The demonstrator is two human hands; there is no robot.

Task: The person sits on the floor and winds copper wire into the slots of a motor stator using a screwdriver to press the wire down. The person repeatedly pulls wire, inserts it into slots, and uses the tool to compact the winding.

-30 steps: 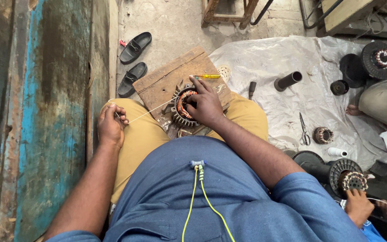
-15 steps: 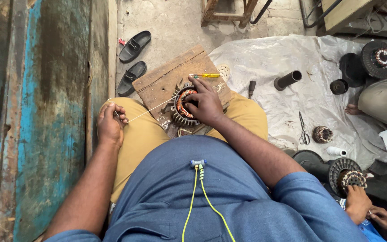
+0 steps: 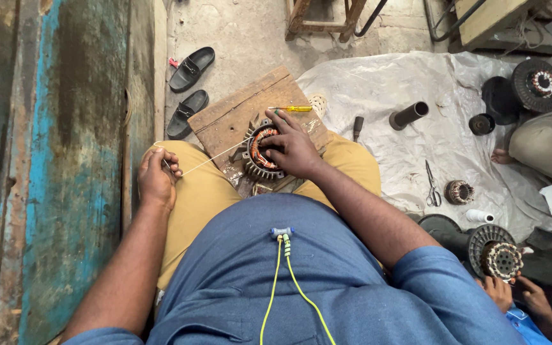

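A round motor stator (image 3: 258, 153) with copper windings lies on a wooden board (image 3: 237, 115) resting across my knees. My right hand (image 3: 292, 148) presses down on the stator, fingers spread over its right half. My left hand (image 3: 156, 177) is out to the left above my thigh, pinching a thin white thread (image 3: 209, 160) that runs taut from my fingers to the stator. A yellow-handled screwdriver (image 3: 294, 109) lies on the board just beyond my right fingertips.
Two black sandals (image 3: 190, 86) lie on the concrete ahead. A white sheet (image 3: 416, 83) at right holds scissors (image 3: 430, 184), a black tube (image 3: 409, 115), a small stator (image 3: 460, 191) and a white spool (image 3: 478, 216). Other people's hands (image 3: 512, 294) hold another stator (image 3: 496, 252) at lower right. A blue painted wall (image 3: 46, 160) stands at left.
My left hand has drawn the thread slightly farther left, keeping it taut. My right hand stays on the stator. The other person's hands at lower right shifted a little.
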